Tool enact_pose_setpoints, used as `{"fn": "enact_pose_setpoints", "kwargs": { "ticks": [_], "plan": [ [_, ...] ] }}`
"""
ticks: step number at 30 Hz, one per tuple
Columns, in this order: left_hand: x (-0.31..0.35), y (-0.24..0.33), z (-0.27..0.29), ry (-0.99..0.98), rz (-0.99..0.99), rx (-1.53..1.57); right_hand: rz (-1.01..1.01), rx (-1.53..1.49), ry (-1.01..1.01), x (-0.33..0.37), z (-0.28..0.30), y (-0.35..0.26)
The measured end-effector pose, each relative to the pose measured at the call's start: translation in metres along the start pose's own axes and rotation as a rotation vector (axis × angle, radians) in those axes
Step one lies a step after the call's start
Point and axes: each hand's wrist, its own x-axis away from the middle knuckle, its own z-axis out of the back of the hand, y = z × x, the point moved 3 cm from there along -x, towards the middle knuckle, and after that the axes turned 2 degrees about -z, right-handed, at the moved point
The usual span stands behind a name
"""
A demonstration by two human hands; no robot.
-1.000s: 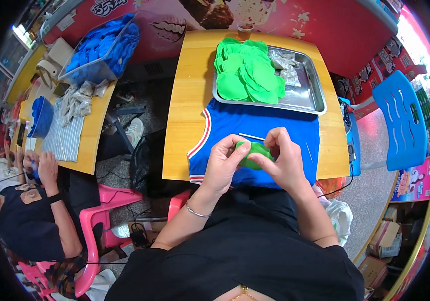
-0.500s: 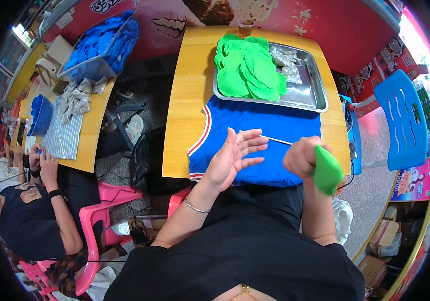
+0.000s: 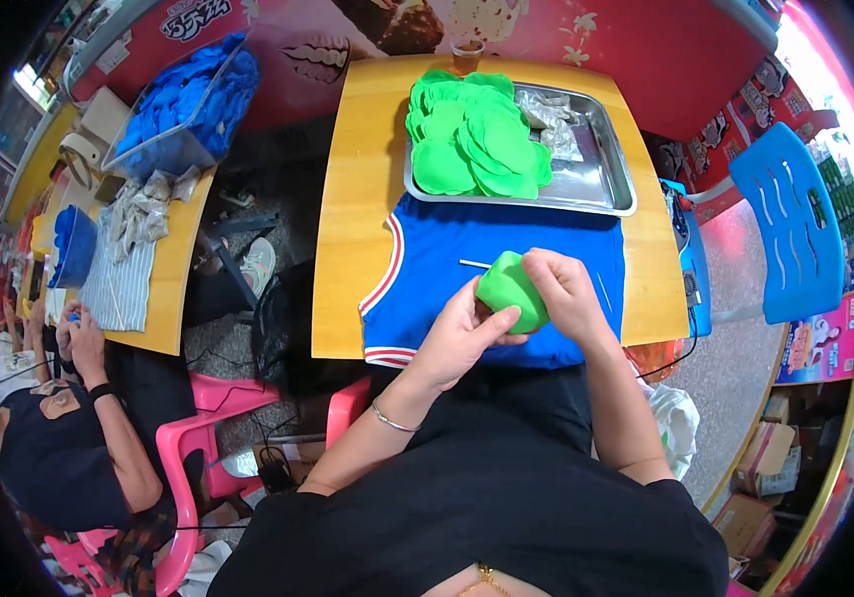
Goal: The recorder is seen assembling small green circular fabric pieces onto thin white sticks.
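In front of me, a green fabric piece, rounded and pouch-like, is held between both hands. My left hand is closed on its lower left side, thumb across the front. With bent fingers, my right hand grips its upper right edge. Under them a blue jersey with red and white trim lies spread on the table. The end of a thin pale stick shows on the jersey, just left of the green piece; the rest of it is hidden.
Beyond the jersey, a metal tray holds a pile of green fabric pieces and several bags of grey material. A cup stands behind it. Another person works at a table on the left; a blue chair stands right.
My right hand has brought the green piece leftward to the middle. My left hand, open before, now holds it too. The view has shifted slightly.
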Motion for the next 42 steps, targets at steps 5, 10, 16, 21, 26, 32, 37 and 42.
{"fn": "enact_pose_setpoints", "kwargs": {
  "ticks": [5,10,16,21,26,32,37,42],
  "plan": [
    [-0.002,0.0,-0.001,0.044,0.011,0.043,0.012,-0.11,0.019,0.002,0.003,0.008],
    [-0.002,-0.001,0.002,0.006,-0.006,-0.028,-0.067,-0.028,-0.055,0.007,0.0,0.009],
    [0.0,-0.004,0.006,0.008,0.023,-0.065,-0.152,0.066,-0.103,0.011,-0.003,0.01],
    [0.0,-0.011,0.0,-0.111,0.141,-0.146,-0.125,-0.15,-0.202,0.021,0.007,0.013],
    [0.008,-0.028,-0.024,-0.45,0.29,-0.213,-0.201,-0.382,-0.14,0.07,0.085,0.018],
    [-0.011,-0.103,-0.057,-0.692,0.594,-0.333,-0.674,0.078,0.124,0.242,0.219,0.041],
    [-0.014,-0.143,-0.061,-0.7,0.767,-0.42,-0.908,-0.144,0.379,0.364,0.242,0.092],
    [-0.018,-0.176,-0.058,-0.739,0.781,-0.576,-1.256,-0.08,0.481,0.453,0.204,0.212]
  ]
}}
